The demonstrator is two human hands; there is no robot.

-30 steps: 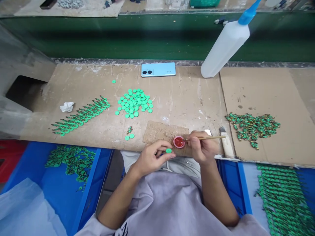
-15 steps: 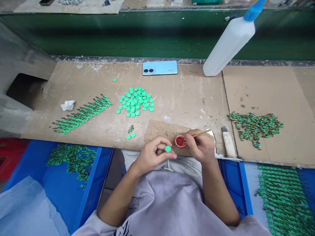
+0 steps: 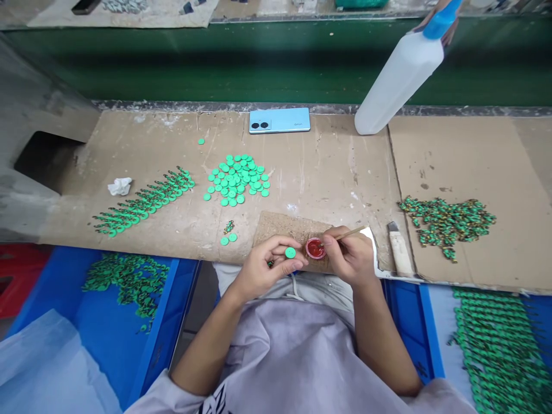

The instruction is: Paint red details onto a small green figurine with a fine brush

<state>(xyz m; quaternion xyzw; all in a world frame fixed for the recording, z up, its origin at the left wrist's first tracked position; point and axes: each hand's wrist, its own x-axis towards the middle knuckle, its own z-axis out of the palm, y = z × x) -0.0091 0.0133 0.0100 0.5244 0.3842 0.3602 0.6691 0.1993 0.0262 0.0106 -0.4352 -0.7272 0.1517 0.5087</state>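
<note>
**Green disc held beside a small red cup**

A small green disc (image 3: 290,252) is pinched between the thumb and fingers of the left hand (image 3: 264,265), at the near edge of the cardboard-covered bench (image 3: 328,167). A thin wooden stick (image 3: 350,233) is gripped by the right hand (image 3: 350,257), its tip set in the red cup (image 3: 315,248) just at 3 o'clock from the disc. The cup is seen resting on a rough cork-like pad (image 3: 280,225). A heap of green discs (image 3: 236,179) lies at 11 o'clock from the hands, a blue phone (image 3: 279,120) at 12 o'clock, a white squeeze bottle (image 3: 397,80) at 1 o'clock.
</note>
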